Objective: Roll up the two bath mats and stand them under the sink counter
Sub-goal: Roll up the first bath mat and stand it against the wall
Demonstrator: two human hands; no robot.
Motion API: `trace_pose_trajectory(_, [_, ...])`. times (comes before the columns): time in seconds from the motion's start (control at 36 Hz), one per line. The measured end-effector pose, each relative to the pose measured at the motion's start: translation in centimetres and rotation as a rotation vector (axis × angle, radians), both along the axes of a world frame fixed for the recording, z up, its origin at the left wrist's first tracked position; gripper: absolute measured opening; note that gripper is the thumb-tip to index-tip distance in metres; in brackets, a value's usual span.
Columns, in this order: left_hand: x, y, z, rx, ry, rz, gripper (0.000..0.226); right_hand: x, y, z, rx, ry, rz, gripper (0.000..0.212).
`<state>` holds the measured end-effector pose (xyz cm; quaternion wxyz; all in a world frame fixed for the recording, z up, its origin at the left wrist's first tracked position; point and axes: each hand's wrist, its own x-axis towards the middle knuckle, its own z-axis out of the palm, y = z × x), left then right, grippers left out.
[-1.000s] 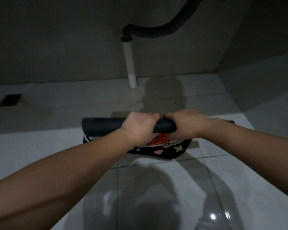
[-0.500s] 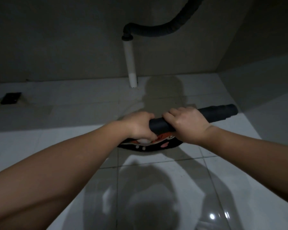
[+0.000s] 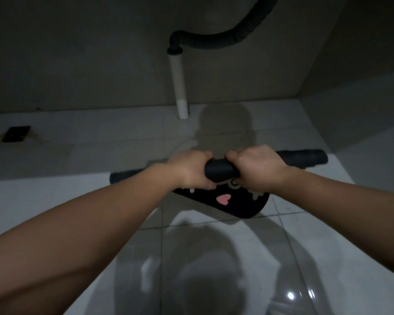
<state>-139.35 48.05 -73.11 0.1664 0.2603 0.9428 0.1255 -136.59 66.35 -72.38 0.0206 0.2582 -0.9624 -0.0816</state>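
Note:
A black bath mat is rolled into a long tube that lies across the white tile floor, its right end raised a little. A loose flap with a pink heart and white marks hangs out below the roll. My left hand grips the roll just left of its middle. My right hand grips it just right of the middle, fingers curled over the top. Only this one mat shows.
A white drain pipe drops to the floor by the back wall, joined above to a black corrugated hose. A dark floor drain sits at the far left. A wall closes the right side.
The roll has turned and shifted: its left end shows again past my left forearm, and the loose flap has moved to the right and hangs lower. Both hands keep their grip.

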Motion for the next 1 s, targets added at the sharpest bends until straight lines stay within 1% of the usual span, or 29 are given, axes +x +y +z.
trace_pose_trajectory(0.03, [0.0, -0.1, 0.0, 0.027, -0.086, 0.023, 0.046, 0.0, 0.2, -0.4, 0.011, 0.076, 0.061, 0.032])
trace_pose_trajectory(0.06, [0.0, -0.1, -0.1, 0.042, -0.122, 0.031, 0.044, 0.1, 0.4, -0.8, 0.010, 0.148, 0.111, 0.033])
trace_pose_trajectory(0.11, [0.3, -0.1, -0.1, 0.038, -0.112, 0.035, 0.037, 0.3, 0.4, -1.0, -0.004, 0.222, 0.154, 0.034])
trace_pose_trajectory(0.14, [0.5, -0.1, 0.0, 0.010, -0.064, 0.029, 0.034, 0.3, 0.4, -1.2, -0.018, 0.200, 0.148, 0.034])
trace_pose_trajectory(0.17, [0.7, -0.1, 0.0, -0.034, 0.022, 0.013, 0.032, 0.3, 0.3, -1.1, -0.030, 0.139, 0.128, 0.035])
trace_pose_trajectory(0.19, [0.9, -0.1, -0.1, -0.082, 0.132, -0.016, 0.031, 0.2, 0.1, -0.8, -0.037, 0.030, 0.085, 0.038])
trace_pose_trajectory(0.25, [1.1, -0.2, -0.7, -0.143, 0.341, -0.097, 0.034, -0.4, 0.0, -0.1, -0.057, -0.281, -0.076, 0.045])
trace_pose_trajectory(0.28, [1.1, -0.1, -0.9, -0.154, 0.411, -0.129, 0.035, -0.7, 0.1, 0.3, -0.096, -0.430, -0.152, 0.047])
trace_pose_trajectory(0.31, [1.2, -0.1, -1.1, -0.155, 0.461, -0.150, 0.035, -1.0, 0.3, 0.4, -0.138, -0.537, -0.205, 0.049])
trace_pose_trajectory(0.33, [1.1, -0.1, -1.2, -0.150, 0.499, -0.158, 0.035, -1.3, 0.5, 0.5, -0.167, -0.593, -0.231, 0.050])
trace_pose_trajectory(0.39, [1.1, 0.1, -1.2, -0.123, 0.538, -0.148, 0.036, -1.4, 0.8, 0.6, -0.218, -0.608, -0.256, 0.048])
trace_pose_trajectory(0.44, [1.0, 0.2, -1.2, -0.104, 0.531, -0.140, 0.038, -1.3, 0.7, 0.8, -0.260, -0.586, -0.277, 0.042])
trace_pose_trajectory(0.5, [0.8, 0.2, -1.0, -0.081, 0.466, -0.139, 0.041, -0.9, 0.6, 0.8, -0.214, -0.507, -0.264, 0.038])
trace_pose_trajectory(0.53, [0.6, 0.2, -0.8, -0.064, 0.394, -0.127, 0.043, -0.7, 0.6, 0.7, -0.143, -0.411, -0.223, 0.037])
trace_pose_trajectory(0.58, [0.1, 0.2, -0.6, -0.020, 0.163, -0.076, 0.050, -0.1, 0.7, 0.0, -0.024, -0.151, -0.086, 0.034])
trace_pose_trajectory(0.64, [-0.2, 0.2, -0.6, 0.028, -0.045, -0.025, 0.056, 0.3, 0.9, -0.8, -0.002, 0.057, 0.067, 0.029])
trace_pose_trajectory(0.72, [-0.2, -0.2, -0.8, 0.071, -0.186, -0.012, 0.049, 0.7, 1.1, -1.6, -0.004, 0.241, 0.196, 0.029])
trace_pose_trajectory(0.78, [-0.2, -0.3, -0.8, 0.062, -0.178, -0.022, 0.042, 0.8, 1.0, -1.8, -0.025, 0.259, 0.203, 0.033])
trace_pose_trajectory(0.81, [-0.1, -0.4, -0.8, 0.039, -0.142, -0.026, 0.041, 0.7, 1.0, -1.9, -0.029, 0.209, 0.184, 0.036])
trace_pose_trajectory(0.83, [-0.1, -0.3, -0.9, 0.002, -0.085, -0.034, 0.040, 0.6, 0.9, -1.8, -0.031, 0.118, 0.145, 0.040])
trace_pose_trajectory(0.89, [0.1, -0.4, -1.3, -0.100, 0.102, -0.088, 0.039, 0.1, 0.6, -0.8, -0.073, -0.182, -0.017, 0.046])
trace_pose_trajectory(0.94, [0.2, -0.5, -1.6, -0.144, 0.311, -0.166, 0.037, -0.5, 0.4, 0.1, -0.158, -0.506, -0.202, 0.045])
trace_pose_trajectory(0.97, [0.2, -0.6, -1.7, -0.133, 0.389, -0.191, 0.035, -0.8, 0.5, 0.3, -0.203, -0.610, -0.263, 0.044])
trace_pose_trajectory(1.0, [0.2, -0.6, -1.7, -0.118, 0.446, -0.203, 0.034, -1.0, 0.6, 0.5, -0.240, -0.671, -0.304, 0.042])
